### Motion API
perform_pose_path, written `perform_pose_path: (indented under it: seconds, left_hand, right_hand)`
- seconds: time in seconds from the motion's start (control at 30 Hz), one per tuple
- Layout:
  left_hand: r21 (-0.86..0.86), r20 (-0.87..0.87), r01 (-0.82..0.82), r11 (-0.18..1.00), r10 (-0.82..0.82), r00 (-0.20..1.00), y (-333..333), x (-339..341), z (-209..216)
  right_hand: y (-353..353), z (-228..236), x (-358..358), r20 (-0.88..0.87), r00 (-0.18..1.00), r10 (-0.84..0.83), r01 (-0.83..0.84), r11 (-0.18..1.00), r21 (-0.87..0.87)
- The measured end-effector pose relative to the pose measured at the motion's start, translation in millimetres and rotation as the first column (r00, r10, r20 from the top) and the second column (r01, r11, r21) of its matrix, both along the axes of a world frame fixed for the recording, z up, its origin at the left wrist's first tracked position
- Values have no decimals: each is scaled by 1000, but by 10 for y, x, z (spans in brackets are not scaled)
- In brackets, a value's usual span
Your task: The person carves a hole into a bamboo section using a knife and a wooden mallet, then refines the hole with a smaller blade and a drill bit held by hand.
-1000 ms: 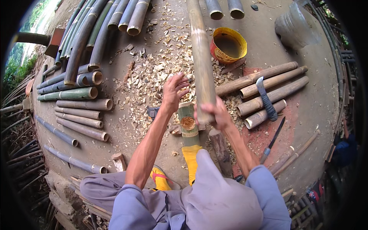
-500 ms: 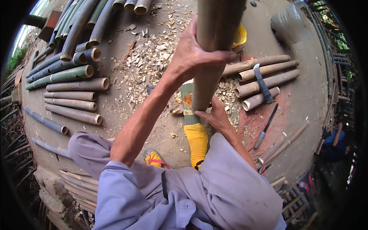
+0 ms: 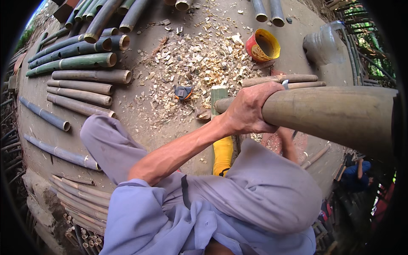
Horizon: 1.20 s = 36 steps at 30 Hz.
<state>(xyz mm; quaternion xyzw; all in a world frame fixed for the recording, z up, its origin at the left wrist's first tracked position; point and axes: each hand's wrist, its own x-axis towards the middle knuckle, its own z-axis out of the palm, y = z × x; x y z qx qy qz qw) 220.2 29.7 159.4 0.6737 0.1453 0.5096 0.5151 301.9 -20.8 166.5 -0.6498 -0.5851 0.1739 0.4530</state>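
Observation:
A thick brown bamboo pole slants across to the right, its near part large in view. My left hand is wrapped round it near its thinner end. That end rests at a green bamboo piece, just beyond my yellow-covered foot. Below the pole, behind my left hand and above my knee, my right hand shows only in part. Its fingers are hidden, so its grip is unclear. Part of a knife appears beside my right wrist.
Wood chips cover the ground ahead, with a tape measure among them. A red-and-yellow bucket and a clear plastic jug stand farther off. Bamboo lengths lie at left. Another person is at far right.
The bamboo pole has swung from upright to slanting down to the right. My left hand moved right and nearer with it. My right hand left its place at the pole's lower end and moved right.

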Motion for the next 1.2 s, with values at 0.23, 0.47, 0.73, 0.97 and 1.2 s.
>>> perform_pose_path:
  seconds: [0.23,0.47,0.73,0.97,1.2]
  left_hand:
    - [-61,-67,-96,993,92,993,68,-274,-72]
    - [-59,-81,254,965,-259,963,165,-218,58]
    - [-77,-33,395,915,-398,917,536,-264,997]
    - [-104,29,376,921,-375,927,415,-69,1126]
    - [-132,-14,325,936,-330,944,391,-64,1115]
  right_hand:
    - [280,657,-282,445,896,4,0,1000,-10]
    - [461,978,-363,927,291,-235,452,888,83]
    - [821,826,-737,866,-482,-133,842,202,500]
    - [1028,946,-757,834,-547,-72,837,-12,548]
    - [873,1222,-285,833,546,-96,325,940,-104]
